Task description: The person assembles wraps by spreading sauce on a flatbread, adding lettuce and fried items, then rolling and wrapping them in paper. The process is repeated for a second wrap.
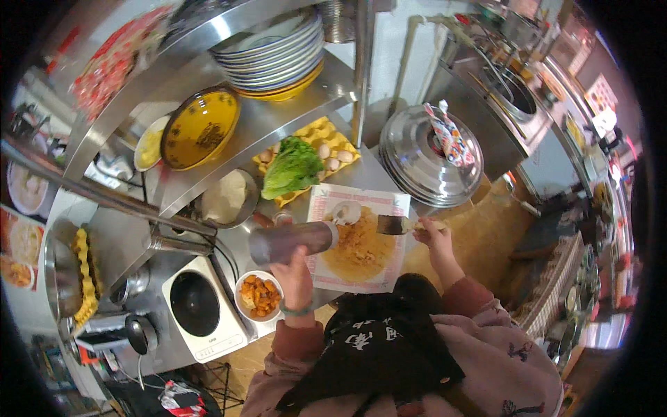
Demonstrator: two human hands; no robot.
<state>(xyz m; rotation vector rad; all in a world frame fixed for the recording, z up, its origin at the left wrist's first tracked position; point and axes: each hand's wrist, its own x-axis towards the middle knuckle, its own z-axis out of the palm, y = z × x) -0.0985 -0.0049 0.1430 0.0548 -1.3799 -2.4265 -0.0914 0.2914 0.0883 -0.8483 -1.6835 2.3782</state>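
My left hand [297, 279] is closed round a squeeze bottle [290, 242] of dark sauce, tipped on its side with its pale cap end toward the flatbread. My right hand [433, 235] grips the pale handle of a brush [391, 225] with wide dark bristles, just over the flatbread's right part. Under both lies a round, thin golden flatbread [361, 254] with browned patches, on a white paper sheet [393, 201] with a pink border. A pale, rounded piece [346, 212] sits at the flatbread's upper edge; its kind I cannot make out.
Beside my left wrist stand a bowl [242, 308] of orange-brown chunks and a white hotplate [236, 325]. Lettuce [297, 169] rests on a yellow egg tray [321, 131]. A metal pot [248, 210] is left of the bottle, a large lidded steel pot [410, 149] beyond the paper. Stacked plates [278, 62] fill the shelf.
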